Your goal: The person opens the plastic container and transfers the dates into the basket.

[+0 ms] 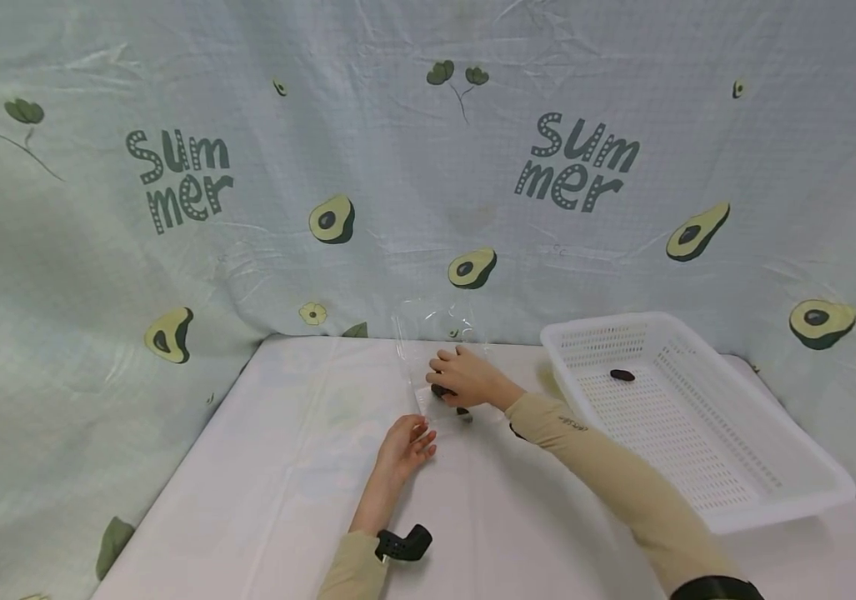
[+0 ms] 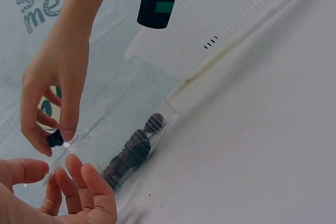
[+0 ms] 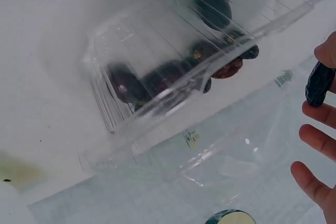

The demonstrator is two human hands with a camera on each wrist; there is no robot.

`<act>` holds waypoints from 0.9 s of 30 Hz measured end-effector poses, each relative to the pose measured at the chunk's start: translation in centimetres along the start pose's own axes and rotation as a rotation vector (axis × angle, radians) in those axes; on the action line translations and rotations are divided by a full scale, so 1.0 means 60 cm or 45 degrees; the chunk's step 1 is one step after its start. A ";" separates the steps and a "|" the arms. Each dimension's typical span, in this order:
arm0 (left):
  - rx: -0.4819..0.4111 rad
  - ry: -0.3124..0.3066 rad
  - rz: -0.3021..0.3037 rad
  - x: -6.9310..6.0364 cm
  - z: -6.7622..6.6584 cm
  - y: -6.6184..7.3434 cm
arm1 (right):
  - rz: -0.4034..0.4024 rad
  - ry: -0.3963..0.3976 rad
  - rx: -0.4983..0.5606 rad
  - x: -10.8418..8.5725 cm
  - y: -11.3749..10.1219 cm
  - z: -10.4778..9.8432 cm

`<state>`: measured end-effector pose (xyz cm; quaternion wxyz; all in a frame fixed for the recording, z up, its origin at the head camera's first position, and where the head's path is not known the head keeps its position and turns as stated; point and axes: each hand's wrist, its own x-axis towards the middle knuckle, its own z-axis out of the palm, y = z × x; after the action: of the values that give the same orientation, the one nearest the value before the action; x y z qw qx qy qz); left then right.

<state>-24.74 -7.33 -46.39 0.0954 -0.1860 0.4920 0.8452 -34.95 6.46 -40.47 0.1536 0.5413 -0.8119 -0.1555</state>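
My right hand [image 1: 468,377] is above a clear plastic clamshell box [image 3: 210,72], pinching a dark, wrinkled date [image 3: 319,83] between thumb and fingers. Several dark dates [image 2: 137,148] lie inside the box, seen through its ribbed wall. The box's transparent lid [image 1: 435,317] stands raised at the back. At the box's near left corner is my left hand [image 1: 401,446], palm turned inward and fingers loosely bent. Its fingertips are close to the box edge; whether they touch it I cannot tell.
A white perforated plastic basket [image 1: 795,458] stands on the right of the white table [image 1: 307,500], with a single date [image 1: 622,376] on its floor. Behind the table hangs a pale curtain [image 1: 397,150] printed with avocados. My right forearm passes in front of the basket's left side.
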 end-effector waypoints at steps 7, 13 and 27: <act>-0.013 -0.005 -0.006 0.000 0.000 -0.001 | 0.015 0.047 0.001 -0.018 0.012 -0.038; -0.025 0.011 -0.009 -0.001 0.000 0.000 | -0.020 0.131 -0.027 -0.044 0.023 -0.072; -0.010 0.002 -0.015 0.003 -0.002 0.002 | -0.033 0.232 -0.046 -0.132 0.053 -0.107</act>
<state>-24.91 -7.47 -46.41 0.0993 -0.1898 0.4876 0.8464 -32.00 14.37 -33.97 0.2345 0.5607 -0.7847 -0.1223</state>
